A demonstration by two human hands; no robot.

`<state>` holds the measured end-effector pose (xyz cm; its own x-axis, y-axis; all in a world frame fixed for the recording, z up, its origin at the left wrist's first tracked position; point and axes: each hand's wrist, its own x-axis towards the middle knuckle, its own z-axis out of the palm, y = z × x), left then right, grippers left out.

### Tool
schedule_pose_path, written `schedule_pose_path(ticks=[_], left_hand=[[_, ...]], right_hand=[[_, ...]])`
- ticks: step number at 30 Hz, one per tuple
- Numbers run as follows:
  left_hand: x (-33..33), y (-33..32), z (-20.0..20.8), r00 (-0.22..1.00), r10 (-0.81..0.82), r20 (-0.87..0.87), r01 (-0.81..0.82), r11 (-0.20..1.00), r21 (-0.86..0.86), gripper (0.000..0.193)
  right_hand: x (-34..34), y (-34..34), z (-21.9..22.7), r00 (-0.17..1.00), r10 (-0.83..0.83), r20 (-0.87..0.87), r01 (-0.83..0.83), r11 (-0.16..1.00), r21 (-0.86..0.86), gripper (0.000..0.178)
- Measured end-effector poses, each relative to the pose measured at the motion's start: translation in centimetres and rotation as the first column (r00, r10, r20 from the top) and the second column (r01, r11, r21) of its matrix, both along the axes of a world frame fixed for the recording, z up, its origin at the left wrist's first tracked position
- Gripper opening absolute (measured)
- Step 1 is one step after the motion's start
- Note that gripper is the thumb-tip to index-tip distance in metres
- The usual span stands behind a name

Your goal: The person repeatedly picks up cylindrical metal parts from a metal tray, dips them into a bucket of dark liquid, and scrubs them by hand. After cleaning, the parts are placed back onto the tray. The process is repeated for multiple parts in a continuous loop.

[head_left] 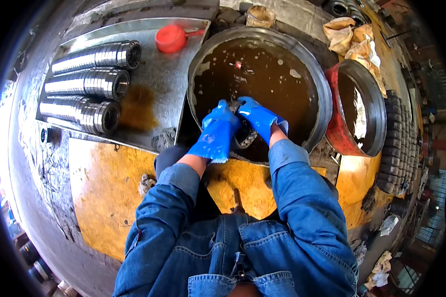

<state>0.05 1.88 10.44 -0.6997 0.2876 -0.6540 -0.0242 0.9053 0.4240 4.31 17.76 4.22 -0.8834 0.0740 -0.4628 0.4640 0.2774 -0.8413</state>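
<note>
Both my hands wear blue rubber gloves and meet over the near side of a round metal tub (324,99) of murky brown liquid. My left hand (216,123) has its fingers closed on a dark metal piece (235,106). From the other side my right hand (259,115) grips the same piece, fingers bent round it. Its full shape is hidden by the gloves. Just below the hands, a ring-shaped metal part (247,140) shows at the tub's near edge, partly covered. Farther out in the liquid floats a small red and white object (238,65).
On the left, a metal tray (156,69) bears three rows of shiny metal rings (82,83) and a red dipper (171,38). A red drum (338,114) of liquid stands right of the tub, beside stacked dark parts (397,143). A yellow board (109,193) lies nearer.
</note>
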Motion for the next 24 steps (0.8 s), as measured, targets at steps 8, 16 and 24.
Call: schedule_pose_path(ticks=[8,16,24], left_hand=[[-0.2,-0.8,-0.5,1.000,-0.015,0.015,0.016,0.998,-0.058,0.082],[-0.3,-0.8,0.3,1.000,0.013,0.013,-0.012,0.999,-0.053,0.081],[-0.2,-1.5,-0.2,1.000,0.009,0.013,-0.009,0.998,-0.066,0.084]], right_hand=[[6.8,-4.2,-3.3,0.962,-0.246,-0.121,0.275,0.867,0.415,0.081],[1.5,-2.5,4.3,0.991,-0.135,-0.014,0.131,0.978,-0.160,0.076],[7.2,-6.3,-4.5,0.910,-0.351,-0.220,0.412,0.822,0.393,0.070]])
